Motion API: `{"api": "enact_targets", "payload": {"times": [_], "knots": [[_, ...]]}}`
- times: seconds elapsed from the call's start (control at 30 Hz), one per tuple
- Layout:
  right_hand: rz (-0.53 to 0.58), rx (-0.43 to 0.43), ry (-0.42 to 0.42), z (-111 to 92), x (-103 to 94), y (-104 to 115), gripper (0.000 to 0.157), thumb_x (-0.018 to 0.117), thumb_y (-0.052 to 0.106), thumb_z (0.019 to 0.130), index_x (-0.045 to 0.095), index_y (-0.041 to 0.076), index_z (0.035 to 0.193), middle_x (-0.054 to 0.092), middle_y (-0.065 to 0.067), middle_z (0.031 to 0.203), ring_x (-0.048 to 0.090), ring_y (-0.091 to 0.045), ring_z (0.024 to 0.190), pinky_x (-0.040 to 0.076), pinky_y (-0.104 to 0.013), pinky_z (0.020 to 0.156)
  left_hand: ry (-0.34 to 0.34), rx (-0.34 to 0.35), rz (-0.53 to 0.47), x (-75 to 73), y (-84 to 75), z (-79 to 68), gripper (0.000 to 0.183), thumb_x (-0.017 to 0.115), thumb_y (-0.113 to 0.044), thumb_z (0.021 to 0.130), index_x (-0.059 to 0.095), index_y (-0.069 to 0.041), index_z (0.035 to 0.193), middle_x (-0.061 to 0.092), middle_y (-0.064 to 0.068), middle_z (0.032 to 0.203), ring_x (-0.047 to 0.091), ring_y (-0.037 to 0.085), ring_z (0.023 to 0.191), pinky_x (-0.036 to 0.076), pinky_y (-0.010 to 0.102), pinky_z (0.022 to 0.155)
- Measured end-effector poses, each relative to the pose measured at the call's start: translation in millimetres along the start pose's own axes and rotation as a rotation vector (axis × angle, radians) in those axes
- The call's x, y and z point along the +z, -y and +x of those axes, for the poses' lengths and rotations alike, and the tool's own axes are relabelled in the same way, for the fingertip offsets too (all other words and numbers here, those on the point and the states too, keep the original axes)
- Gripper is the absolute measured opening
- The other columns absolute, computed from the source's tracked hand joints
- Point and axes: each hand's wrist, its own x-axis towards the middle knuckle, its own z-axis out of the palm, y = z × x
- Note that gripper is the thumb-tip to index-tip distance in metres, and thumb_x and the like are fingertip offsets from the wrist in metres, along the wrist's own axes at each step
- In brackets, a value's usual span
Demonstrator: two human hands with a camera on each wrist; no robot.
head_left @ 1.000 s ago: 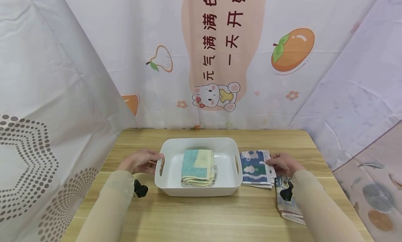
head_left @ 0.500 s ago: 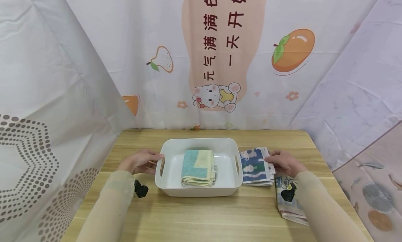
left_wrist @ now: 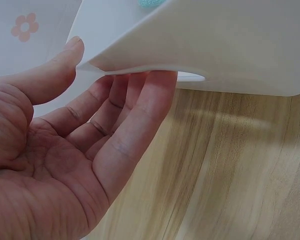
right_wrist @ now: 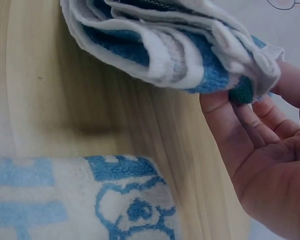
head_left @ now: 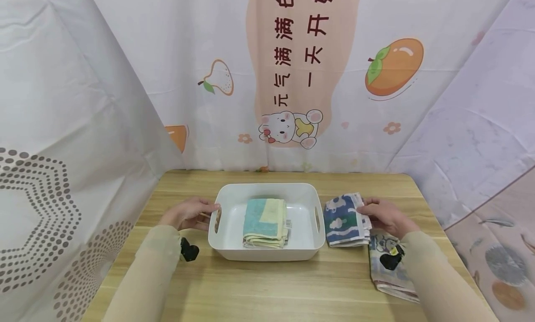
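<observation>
A person's left hand (head_left: 188, 213) holds a white basket (head_left: 267, 255) on a wooden counter (head_left: 267, 292) while the right hand (head_left: 386, 216) pinches a folded blue towel (head_left: 343, 223).

The left hand's grip is partly closed, its fingers curled into the slot at the basket's left end and its thumb by the rim. The right hand's grip is nearly closed, thumb and fingers on the right edge of the blue towel, which is just beside the basket's right end; the right wrist view shows its folds raised above the counter. Inside the basket lies a folded teal-and-yellow towel (head_left: 265, 223). Near the right wrist, a pale blue patterned towel (head_left: 382, 278) lies folded on the counter, partly hidden by the sleeve (head_left: 439, 280).
</observation>
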Motion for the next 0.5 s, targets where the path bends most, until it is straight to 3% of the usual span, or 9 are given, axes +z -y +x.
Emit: {"api": "enact_targets", "payload": {"times": [0.5], "knots": [[0.074,-0.065,0.049,-7,-11.2,6,0.033,0.063,0.015,0.092,0.041,0.003,0.112,0.064,-0.012,0.099,0.065,-0.023,0.086,0.055,-0.04,0.074,-0.025,-0.007,0.006,2.4,-1.6,-1.0,0.038,0.063,-0.027,0.092,0.058,0.005,0.114,0.062,0.02,0.102,0.065,0.031,0.089,0.054,0.046,0.078]]}}
